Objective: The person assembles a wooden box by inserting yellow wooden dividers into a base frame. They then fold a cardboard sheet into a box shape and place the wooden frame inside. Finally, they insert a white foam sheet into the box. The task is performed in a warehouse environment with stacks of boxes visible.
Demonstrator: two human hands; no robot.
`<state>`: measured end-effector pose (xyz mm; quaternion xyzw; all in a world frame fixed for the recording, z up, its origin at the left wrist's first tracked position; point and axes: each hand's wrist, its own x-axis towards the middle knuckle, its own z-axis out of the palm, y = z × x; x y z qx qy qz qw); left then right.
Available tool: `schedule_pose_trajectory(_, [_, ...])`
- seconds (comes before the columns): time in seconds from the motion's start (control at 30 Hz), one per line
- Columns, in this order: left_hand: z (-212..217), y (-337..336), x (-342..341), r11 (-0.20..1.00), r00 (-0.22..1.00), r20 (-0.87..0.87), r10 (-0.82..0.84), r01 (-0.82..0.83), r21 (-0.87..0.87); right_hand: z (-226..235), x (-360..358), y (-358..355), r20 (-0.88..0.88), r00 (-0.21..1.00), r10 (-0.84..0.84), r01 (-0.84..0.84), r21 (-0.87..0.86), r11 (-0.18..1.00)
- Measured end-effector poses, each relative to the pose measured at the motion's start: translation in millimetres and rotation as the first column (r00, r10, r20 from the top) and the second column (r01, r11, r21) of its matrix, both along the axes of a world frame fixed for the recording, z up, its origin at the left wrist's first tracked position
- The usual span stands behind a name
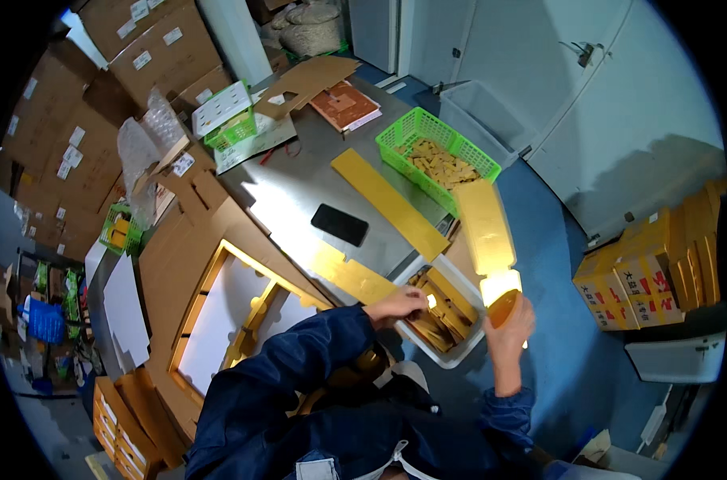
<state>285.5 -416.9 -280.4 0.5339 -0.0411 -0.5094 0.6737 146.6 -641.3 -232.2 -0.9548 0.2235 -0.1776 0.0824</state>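
Observation:
My left hand [401, 304] reaches over the left rim of a white plastic bin [447, 362], its fingertips pinched together. A small bright spot shows beside those fingertips; whether it is a held piece I cannot make out. Several long yellow wooden pieces [451, 300] lie in the bin. To the right of the bin, my right hand [511, 334] is closed around the near end of a long yellow board [483, 224] with notched edges. A rounded orange part [503, 309] shows at the fingers. The board tilts upward and away, brightly lit near the hand.
A green basket [415, 120] of small wooden pieces stands beyond the bin. Yellow boards [387, 200] and a black phone [340, 225] lie on the metal table. Left of me is a yellow frame [199, 332] on cardboard. Cartons [631, 280] stand at right.

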Motion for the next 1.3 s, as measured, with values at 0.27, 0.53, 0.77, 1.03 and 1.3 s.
schedule_pose_trajectory(0.27, [67,-98,183,0.977,0.921,0.327,0.210,-0.185,-0.107,4,-33,-63,0.105,0.976,-0.189,0.167,0.186,0.968])
schedule_pose_trajectory(0.53, [79,-60,207,0.830,0.816,0.215,0.536,-0.463,-0.312,2,22,-17,0.091,0.985,0.148,-0.169,0.304,0.938])
schedule_pose_trajectory(0.77, [69,146,165,0.632,0.517,0.495,0.699,-0.769,-0.090,-56,109,79,-0.041,0.826,0.563,-0.492,0.436,0.753])
schedule_pose_trajectory(1.03, [-26,466,-56,0.028,0.248,0.932,-0.265,-0.964,0.264,-122,154,156,-0.186,0.602,0.777,-0.718,0.299,0.628])
schedule_pose_trajectory(1.3, [-13,501,-153,-0.262,0.750,0.634,-0.188,-0.660,0.704,-147,164,149,-0.252,0.522,0.815,-0.728,0.366,0.579])
